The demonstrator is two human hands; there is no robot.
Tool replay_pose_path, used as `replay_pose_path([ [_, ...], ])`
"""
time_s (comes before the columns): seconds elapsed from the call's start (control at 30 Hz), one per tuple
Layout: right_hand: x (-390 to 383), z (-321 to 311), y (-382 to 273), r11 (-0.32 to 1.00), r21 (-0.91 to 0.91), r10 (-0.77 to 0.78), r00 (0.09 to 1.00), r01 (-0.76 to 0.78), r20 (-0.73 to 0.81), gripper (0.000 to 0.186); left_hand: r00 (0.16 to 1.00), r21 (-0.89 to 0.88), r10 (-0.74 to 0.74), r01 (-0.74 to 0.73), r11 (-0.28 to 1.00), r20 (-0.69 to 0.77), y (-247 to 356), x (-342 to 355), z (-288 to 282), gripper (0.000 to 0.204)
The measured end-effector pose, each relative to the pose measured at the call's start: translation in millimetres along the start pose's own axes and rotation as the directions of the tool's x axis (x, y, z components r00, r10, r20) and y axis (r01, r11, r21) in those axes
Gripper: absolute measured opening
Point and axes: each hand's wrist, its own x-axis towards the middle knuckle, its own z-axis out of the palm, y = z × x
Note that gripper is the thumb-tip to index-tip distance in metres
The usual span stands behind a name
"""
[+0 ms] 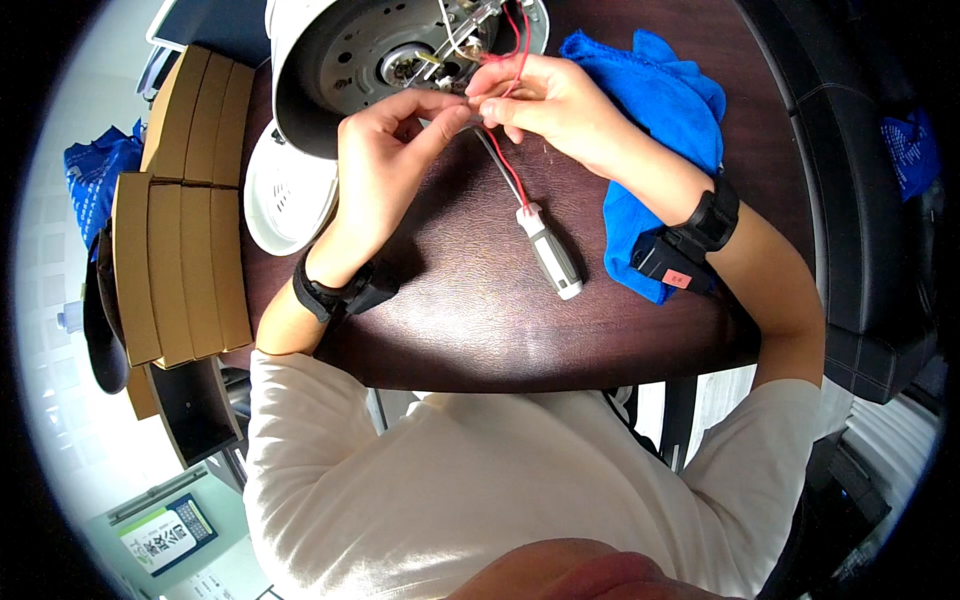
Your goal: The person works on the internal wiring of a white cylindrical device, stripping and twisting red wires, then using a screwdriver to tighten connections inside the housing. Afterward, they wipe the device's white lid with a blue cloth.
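A white round appliance housing (330, 80) lies on its side at the top, open toward me, with a perforated metal plate and loose red and white wires. My left hand (400, 160) and my right hand (550, 115) meet just below it, both pinching thin red wire (520, 50) at their fingertips; the exact spot they grip is too small to make out. Below them a screwdriver (550, 255) with a white-and-grey handle lies on the table, a red wire along its shaft. A white round cover (280, 185) sits left of my left arm.
The dark brown table (450, 320) has stacked cardboard boxes (180, 280) at its left and a blue cloth (650, 90) at the right, under my right arm. A black padded seat (860, 300) stands at the right; blue bags (95, 180) are behind the boxes.
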Motion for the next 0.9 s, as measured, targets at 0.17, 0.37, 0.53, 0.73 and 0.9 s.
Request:
replay_pose_path([
  [0.17, 0, -1, 1, 0.999, 0.024, 0.032, 0.999, -0.032, 0.006, 0.022, 0.996, 0.028, 0.072, -0.071, 0.997, -0.043, -4, 2, 1, 0.011],
  [0.37, 1, -1, 5, 0.995, -0.025, 0.092, 0.996, -0.092, -0.005, 0.021, 0.952, 0.165, 0.295, -0.279, 0.946, -0.08, -10, 7, 0, 0.01],
  [0.53, 2, 2, 9, 0.998, -0.018, 0.063, 0.997, -0.064, -0.054, 0.018, 0.967, 0.188, 0.237, -0.217, 0.958, -0.093, -7, 3, 4, 0.01],
  [0.73, 4, 0, 13, 0.993, -0.056, 0.094, 0.992, -0.099, -0.089, 0.016, 0.957, 0.257, 0.268, -0.234, 0.938, -0.107, -7, 4, 7, 0.01],
  [0.9, 4, 5, 1, 0.98, -0.132, 0.131, 0.982, -0.149, -0.139, 0.013, 0.909, 0.423, 0.404, -0.325, 0.846, -0.108, -4, 8, 11, 0.009],
])
